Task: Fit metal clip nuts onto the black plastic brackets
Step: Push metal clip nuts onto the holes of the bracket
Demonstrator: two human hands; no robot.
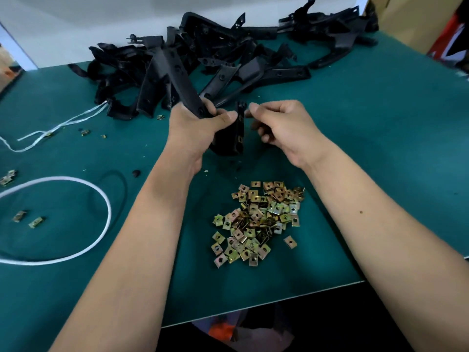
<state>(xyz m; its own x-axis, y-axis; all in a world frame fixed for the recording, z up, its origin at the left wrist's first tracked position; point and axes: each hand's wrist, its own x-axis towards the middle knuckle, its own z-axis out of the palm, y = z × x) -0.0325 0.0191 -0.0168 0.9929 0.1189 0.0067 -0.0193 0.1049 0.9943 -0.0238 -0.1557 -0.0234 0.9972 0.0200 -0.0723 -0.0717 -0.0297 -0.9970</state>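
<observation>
Black plastic bracket [228,133]: held above the green table [380,148], upright flange facing the right hand.
Left hand [200,125]: fingers curled round the bracket's long arm.
Right hand [281,128]: thumb and fingers pinched at the flange edge; whether they hold a nut cannot be told.
Clip nuts [256,222]: heaped near the table's front edge.
Bracket pile [203,54]: at the table's far side.

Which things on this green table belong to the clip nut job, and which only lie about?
For the job: held bracket, left hand, right hand, pile of clip nuts, heap of brackets.
Lying about: white cord, white string.
</observation>
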